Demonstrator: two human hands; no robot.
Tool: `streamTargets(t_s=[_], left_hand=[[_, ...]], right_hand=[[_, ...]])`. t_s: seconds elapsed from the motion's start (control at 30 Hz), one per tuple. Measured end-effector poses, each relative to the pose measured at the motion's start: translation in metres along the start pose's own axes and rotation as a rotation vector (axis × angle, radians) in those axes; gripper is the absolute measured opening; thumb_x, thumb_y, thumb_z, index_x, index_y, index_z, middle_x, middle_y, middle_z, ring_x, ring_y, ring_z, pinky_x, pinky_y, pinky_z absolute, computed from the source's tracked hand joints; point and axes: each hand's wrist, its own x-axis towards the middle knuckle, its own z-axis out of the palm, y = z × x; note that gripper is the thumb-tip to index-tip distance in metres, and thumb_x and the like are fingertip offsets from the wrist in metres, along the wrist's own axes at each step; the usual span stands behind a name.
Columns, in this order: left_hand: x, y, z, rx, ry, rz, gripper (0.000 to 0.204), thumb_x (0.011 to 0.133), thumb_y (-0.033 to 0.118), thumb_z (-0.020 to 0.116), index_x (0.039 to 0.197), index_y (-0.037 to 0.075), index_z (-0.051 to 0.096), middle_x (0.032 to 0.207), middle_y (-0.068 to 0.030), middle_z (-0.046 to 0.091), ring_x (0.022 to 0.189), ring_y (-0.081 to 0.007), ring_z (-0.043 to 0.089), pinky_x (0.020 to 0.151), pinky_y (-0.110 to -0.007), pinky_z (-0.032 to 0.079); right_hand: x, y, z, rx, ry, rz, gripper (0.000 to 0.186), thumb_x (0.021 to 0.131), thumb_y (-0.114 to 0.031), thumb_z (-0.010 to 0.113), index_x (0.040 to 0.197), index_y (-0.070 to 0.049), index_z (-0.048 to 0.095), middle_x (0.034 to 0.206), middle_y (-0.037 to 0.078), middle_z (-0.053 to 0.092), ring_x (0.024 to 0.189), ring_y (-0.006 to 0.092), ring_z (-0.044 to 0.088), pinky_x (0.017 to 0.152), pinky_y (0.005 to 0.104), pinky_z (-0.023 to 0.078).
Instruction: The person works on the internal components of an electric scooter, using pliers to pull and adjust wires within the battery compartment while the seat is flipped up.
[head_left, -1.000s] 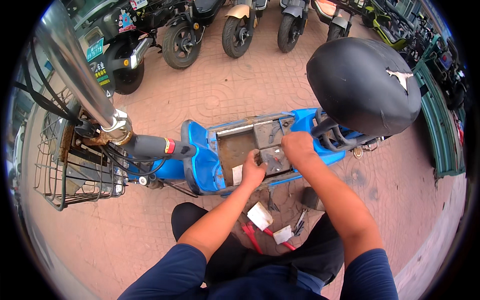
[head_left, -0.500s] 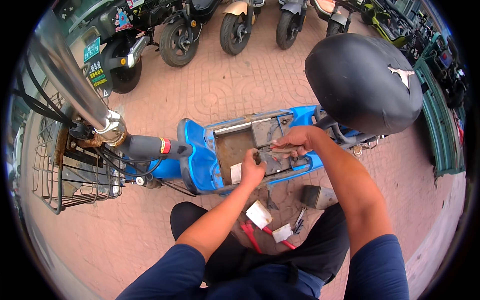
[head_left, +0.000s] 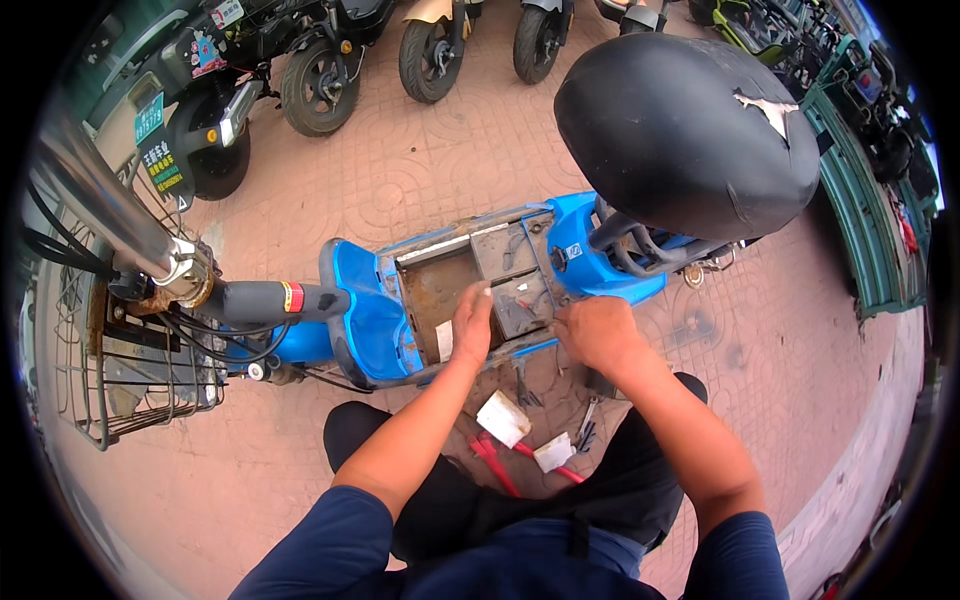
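Observation:
A blue electric scooter lies across the middle with its floor compartment uncovered. Two dark grey battery blocks sit in its right part: a far block and a near block with a small red bit and wires on top. My left hand is held at the near block's left side, fingers stretched upward and holding nothing. Over the compartment's near right corner my right hand is closed, knuckles up; whatever it holds is hidden beneath it.
Near my knees lie a red-handled tool, white pieces and a wrench. A torn black seat overhangs at right. A wire basket hangs at left. Parked scooters line the back; a green cart stands right.
My right hand has moved off the near battery block toward the near right edge of the compartment. My left hand's fingers have straightened. The whole view has shifted slightly.

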Motion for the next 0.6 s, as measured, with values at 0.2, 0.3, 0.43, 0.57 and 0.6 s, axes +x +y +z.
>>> streamTargets(t_s=[0.2, 0.3, 0.43, 0.57, 0.6], left_hand=[[-0.004, 0.005, -0.001, -0.057, 0.004, -0.054, 0.059, 0.108, 0.058, 0.05, 0.14, 0.01, 0.063, 0.146, -0.0077, 0.058, 0.138, -0.0229, 0.048, 0.114, -0.044, 0.038], [-0.005, 0.009, -0.001, -0.049, 0.013, -0.075, 0.06, 0.108, 0.059, 0.049, 0.139, 0.009, 0.063, 0.146, -0.0087, 0.058, 0.139, -0.0237, 0.048, 0.115, -0.045, 0.037], [-0.007, 0.012, 0.003, -0.045, 0.106, -0.066, 0.062, 0.109, 0.058, 0.049, 0.138, 0.005, 0.063, 0.143, -0.0099, 0.06, 0.136, -0.0236, 0.051, 0.115, -0.041, 0.037], [-0.005, 0.01, 0.012, 0.004, 0.283, 0.118, 0.049, 0.112, 0.044, 0.049, 0.124, 0.0, 0.064, 0.108, -0.009, 0.064, 0.103, -0.0203, 0.057, 0.097, -0.036, 0.046], [-0.005, 0.012, 0.013, -0.029, 0.269, 0.077, 0.049, 0.112, 0.044, 0.049, 0.124, -0.001, 0.065, 0.108, -0.0102, 0.065, 0.104, -0.0213, 0.058, 0.098, -0.037, 0.045]], right_hand=[[0.018, -0.017, 0.007, -0.146, -0.088, -0.092, 0.016, 0.089, -0.022, 0.069, 0.085, -0.013, 0.081, 0.089, 0.011, 0.079, 0.087, 0.0301, 0.078, 0.071, 0.0415, 0.059], [0.034, -0.031, -0.011, -0.165, -0.168, -0.134, 0.018, 0.09, -0.021, 0.067, 0.09, -0.012, 0.082, 0.094, 0.012, 0.08, 0.092, 0.0291, 0.078, 0.069, 0.0428, 0.06], [0.026, -0.035, -0.001, -0.065, -0.158, -0.093, 0.017, 0.088, -0.02, 0.068, 0.091, -0.011, 0.083, 0.093, 0.013, 0.08, 0.091, 0.029, 0.078, 0.069, 0.0433, 0.06], [-0.004, -0.038, 0.045, -0.051, 0.103, 0.02, 0.019, 0.091, -0.028, 0.07, 0.082, -0.015, 0.08, 0.081, 0.012, 0.077, 0.08, 0.0313, 0.075, 0.071, 0.0427, 0.058], [-0.004, -0.038, 0.044, -0.037, 0.099, 0.005, 0.02, 0.091, -0.029, 0.069, 0.083, -0.015, 0.08, 0.08, 0.012, 0.076, 0.081, 0.0315, 0.075, 0.071, 0.0429, 0.058]])
